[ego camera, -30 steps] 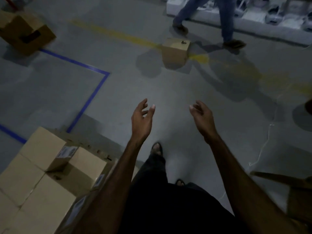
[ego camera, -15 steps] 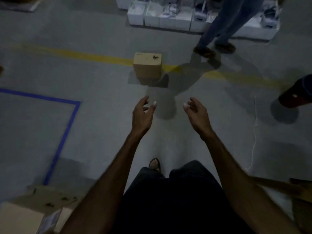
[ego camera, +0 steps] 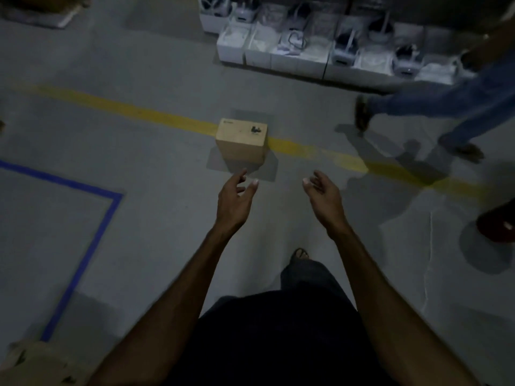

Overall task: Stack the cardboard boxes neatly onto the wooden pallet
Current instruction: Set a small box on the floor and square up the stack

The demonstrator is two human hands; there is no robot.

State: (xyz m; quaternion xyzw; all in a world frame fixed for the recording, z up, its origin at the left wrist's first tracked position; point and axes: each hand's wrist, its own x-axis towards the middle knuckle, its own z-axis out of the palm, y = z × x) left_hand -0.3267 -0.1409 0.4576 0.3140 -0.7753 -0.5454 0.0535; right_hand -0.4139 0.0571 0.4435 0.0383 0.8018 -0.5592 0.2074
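- Cardboard box [ego camera: 242, 143], small and tan, stands upright on the grey concrete floor [ego camera: 156, 232], sitting across a yellow painted line [ego camera: 133, 111] that runs from left to right. A small dark mark shows on its top face.
- Both bare arms reach forward from the bottom of the view toward the box, palms turned inward and facing each other.
- Left hand [ego camera: 234, 200] is held just short of the box, fingers loosely spread and slightly curled, holding nothing and not touching the box.
- Right hand [ego camera: 323, 195] is held level with the left and apart from it, fingers relaxed and slightly bent, also holding nothing.
- One sandalled foot [ego camera: 300, 253] shows below and between the hands, above dark clothing.
- Blue tape [ego camera: 83, 263] marks a corner on the floor to the left.
- White boxes [ego camera: 320, 51] of packaged goods line the far edge.
- Another person's legs [ego camera: 446, 107] in blue trousers stride at upper right.
- Pale cardboard [ego camera: 33, 363] shows at the bottom left corner, blurred.
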